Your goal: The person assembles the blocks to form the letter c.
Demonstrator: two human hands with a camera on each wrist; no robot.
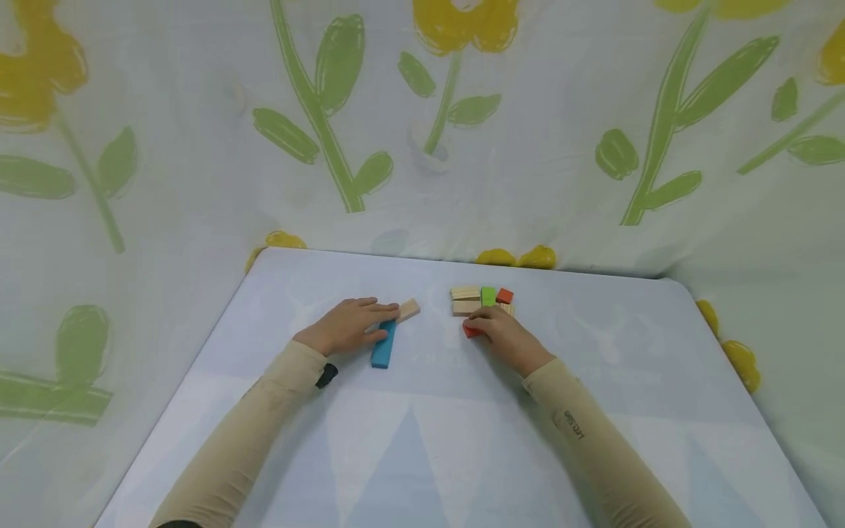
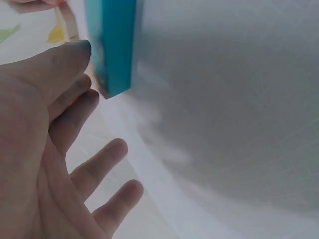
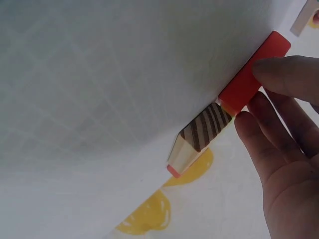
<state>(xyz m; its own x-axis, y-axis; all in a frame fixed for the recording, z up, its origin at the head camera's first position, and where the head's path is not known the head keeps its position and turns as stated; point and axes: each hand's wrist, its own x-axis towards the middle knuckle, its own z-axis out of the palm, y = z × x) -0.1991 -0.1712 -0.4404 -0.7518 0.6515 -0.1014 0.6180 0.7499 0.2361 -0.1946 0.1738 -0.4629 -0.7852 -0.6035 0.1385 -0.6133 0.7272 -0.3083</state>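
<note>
My left hand has its fingers extended at the far end of a flat blue block. In the left wrist view the thumb lies beside the blue block, its other fingers spread. A plain wooden block lies just past the fingertips. My right hand pinches a red block, with the thumb on its near face in the right wrist view and fingers behind. Next to this red block is a striped block.
Beyond the right hand, a close group holds a ridged pale block, a plain wooden block, a green block and a small red block. The white table meets a flower-patterned cloth at its far edge.
</note>
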